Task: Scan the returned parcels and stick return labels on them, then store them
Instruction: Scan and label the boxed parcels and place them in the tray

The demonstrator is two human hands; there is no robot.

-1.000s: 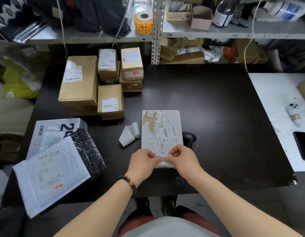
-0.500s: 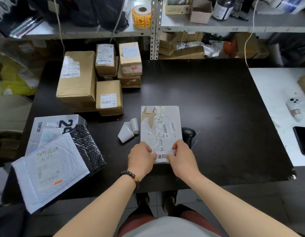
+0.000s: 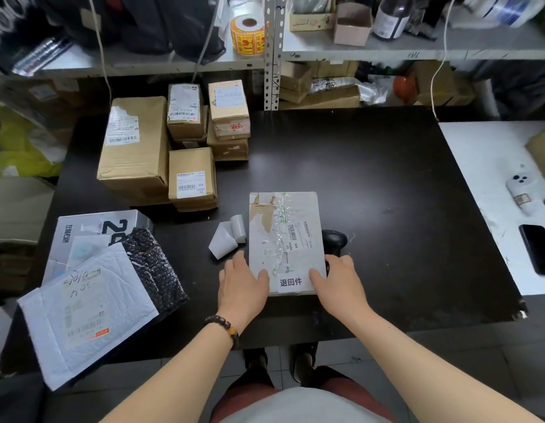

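Note:
A flat grey cardboard parcel (image 3: 285, 227) with torn tape and a barcode sticker lies on the black table (image 3: 372, 178) in front of me. A white return label (image 3: 291, 282) with printed characters is stuck on its near edge. My left hand (image 3: 240, 282) holds the parcel's near left corner, thumb on top and fingers along the side. At the near right corner my right hand (image 3: 341, 279) grips the same way. A black scanner (image 3: 333, 239) lies just right of the parcel, partly hidden by it.
Curled white label backing (image 3: 228, 236) lies left of the parcel. Several brown boxes (image 3: 134, 148) are stacked at the back left. A white bubble mailer (image 3: 85, 312) and a black one overhang the near left edge. A white table with phones (image 3: 536, 248) adjoins on the right.
Both hands pressed the label down at the parcel's near edge, then slid apart to its two near corners. The label now shows between them.

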